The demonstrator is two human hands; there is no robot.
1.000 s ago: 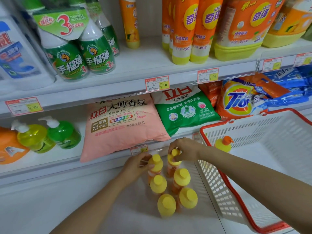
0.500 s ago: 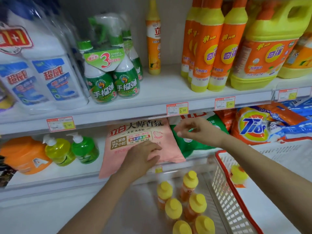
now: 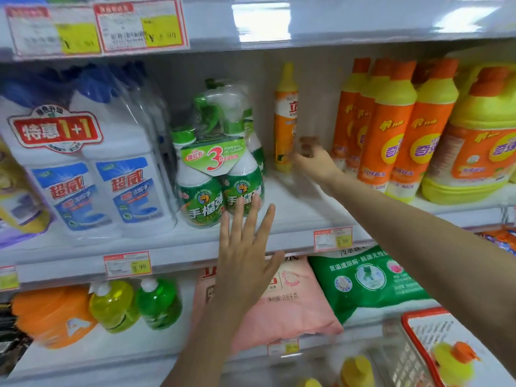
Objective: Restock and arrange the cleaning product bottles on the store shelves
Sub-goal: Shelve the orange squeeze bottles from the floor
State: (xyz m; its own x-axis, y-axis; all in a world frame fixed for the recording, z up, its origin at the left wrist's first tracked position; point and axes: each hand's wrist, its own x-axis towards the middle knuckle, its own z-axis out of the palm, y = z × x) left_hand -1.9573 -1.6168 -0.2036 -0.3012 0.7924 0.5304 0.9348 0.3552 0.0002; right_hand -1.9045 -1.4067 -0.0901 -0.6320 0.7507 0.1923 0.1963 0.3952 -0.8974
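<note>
A slim orange bottle with a yellow cap [image 3: 285, 121] stands alone at the back of the middle shelf [image 3: 296, 208]. My right hand [image 3: 315, 162] reaches in beside it, blurred, its fingertips at the bottle's lower part and nothing in its grasp. My left hand [image 3: 245, 247] hovers flat with fingers spread in front of the shelf edge, just below a green spray-bottle pack [image 3: 217, 169]. Small yellow-capped bottles [image 3: 357, 368] show at the bottom edge. Another one [image 3: 453, 361] lies in the red-rimmed basket [image 3: 418, 329].
Orange bottles with yellow shoulders [image 3: 391, 135] and a big orange jug [image 3: 480, 143] fill the shelf's right side; a white twin-bottle pack [image 3: 92, 169] stands at the left. Below lie pink [image 3: 287, 311] and green [image 3: 368, 280] detergent bags and pump bottles [image 3: 114, 305].
Both hands left the small yellow-capped bottles on the low shelf and rose to the middle shelf. My view tilted upward with them.
</note>
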